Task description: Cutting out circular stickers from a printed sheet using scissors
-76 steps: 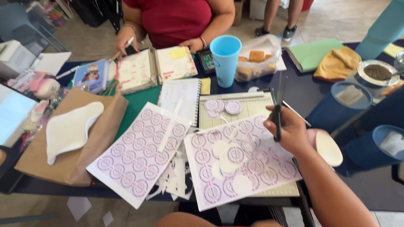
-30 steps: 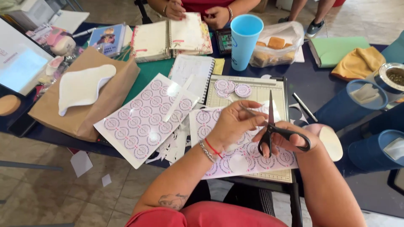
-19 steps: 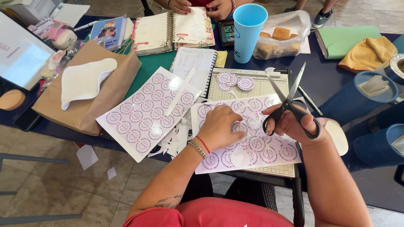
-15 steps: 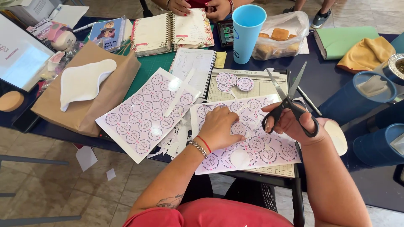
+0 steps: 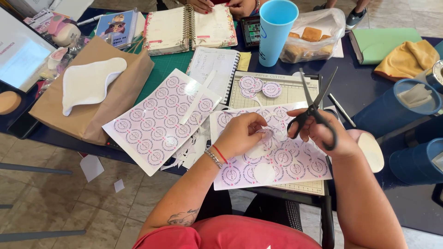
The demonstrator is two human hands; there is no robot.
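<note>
Sticker sheet [image 5: 295,161] lies flat nearest us on the paper cutter [image 5: 295,94], its long axis running 9 to 3 o'clock, and our left hand [image 5: 242,133] pinches a small cut piece off its middle. Just at 3 o'clock from that pinch, our right hand [image 5: 325,133] grips the black scissors [image 5: 314,108], blades spread and pointing to 12 o'clock. Farther at 12 o'clock, three cut round stickers [image 5: 258,86] rest on the cutter.

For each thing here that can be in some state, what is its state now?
Black-handled scissors: blades open, held in right hand.
Printed sheet of round stickers: partly cut, pressed by left hand.
Second sticker sheet: whole, flat.
Spiral planner: open.
Light blue plastic cup: upright.
</note>
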